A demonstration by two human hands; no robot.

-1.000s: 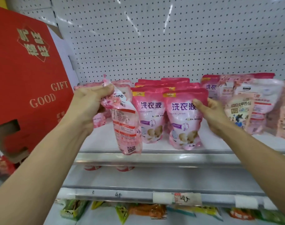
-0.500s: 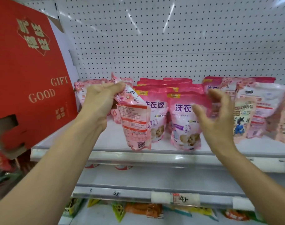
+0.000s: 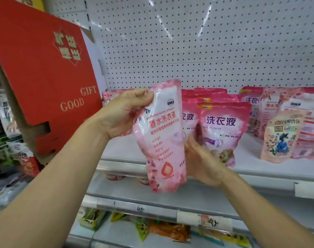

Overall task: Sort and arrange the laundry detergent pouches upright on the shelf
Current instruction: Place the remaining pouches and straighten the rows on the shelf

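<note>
We held the pale pink pouch in front of the shelf, left hand pinching its top corner and right hand cupping its back, fingers hidden, presumably to read its label for sorting.

A white pegboard back panel, dotted with small holes, fills the upper middle and right of the frame, with streaks of overhead light glinting across it. Below it runs a white metal shelf, its front rail carrying paper price tags at the lower centre. At the upper left a red cardboard gift box with gold lettering leans in. Another shelf of blurred green and orange packets lies along the bottom edge.
</note>
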